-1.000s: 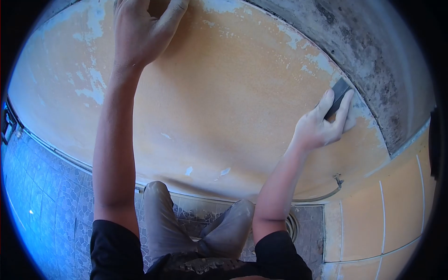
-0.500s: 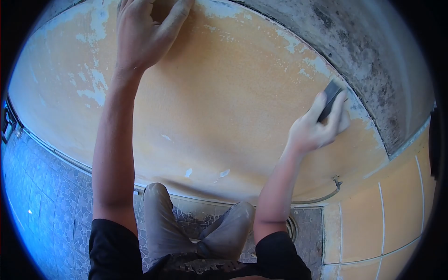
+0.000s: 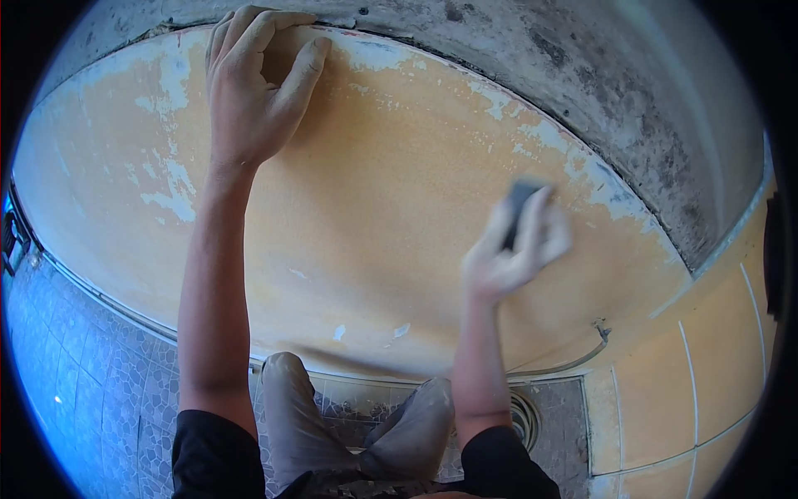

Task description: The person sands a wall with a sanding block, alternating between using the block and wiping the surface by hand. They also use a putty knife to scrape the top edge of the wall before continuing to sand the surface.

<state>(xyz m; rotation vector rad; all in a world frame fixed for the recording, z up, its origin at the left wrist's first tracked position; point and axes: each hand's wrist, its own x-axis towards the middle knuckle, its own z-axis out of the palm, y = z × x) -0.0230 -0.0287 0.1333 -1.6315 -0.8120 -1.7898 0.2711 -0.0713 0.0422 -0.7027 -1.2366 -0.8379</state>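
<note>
My left hand (image 3: 262, 87) rests at the top edge of the yellow wall (image 3: 391, 191), its dusty fingers and thumb spread apart with nothing held. To the right, my right hand (image 3: 519, 245) is blurred by motion and grips a dark grey block (image 3: 524, 204) between thumb and fingers. The block is over the yellow surface, below the worn white patches near the curved edge; whether it touches the wall cannot be made out. Patches of pale material also show left of my left wrist.
A grey, stained concrete surface (image 3: 615, 91) borders the wall's top and right. A pipe (image 3: 582, 358) with a tap curves low on the right, above a coiled hose (image 3: 525, 420). Patterned floor tiles (image 3: 100, 374) lie at lower left; yellow panels (image 3: 657, 399) stand at right.
My right hand has moved left and slightly down with the block, away from the curved edge. The whole view has shifted, showing more of my left hand's fingers.
</note>
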